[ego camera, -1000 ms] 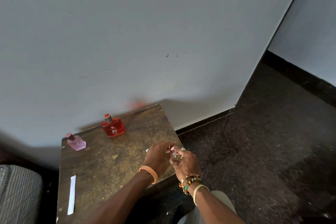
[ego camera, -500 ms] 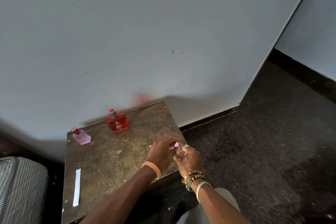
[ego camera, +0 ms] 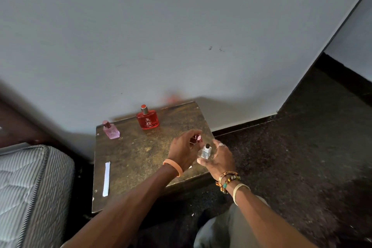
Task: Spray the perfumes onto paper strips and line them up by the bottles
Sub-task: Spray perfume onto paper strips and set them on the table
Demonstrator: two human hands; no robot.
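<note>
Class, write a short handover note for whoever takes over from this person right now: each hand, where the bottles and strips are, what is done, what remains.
Left hand: pinches the reddish cap, which is off its bottle.
Right hand: grips the small clear bottle, upright, over the right edge of the table.
Red bottle and pink bottle: standing at the table's far edge by the wall.
Paper strip: flat near the front left corner, apart from every bottle; cannot tell if sprayed.
Done: clear bottle uncapped.
Left: spray strips and line them up by the bottles.
</note>
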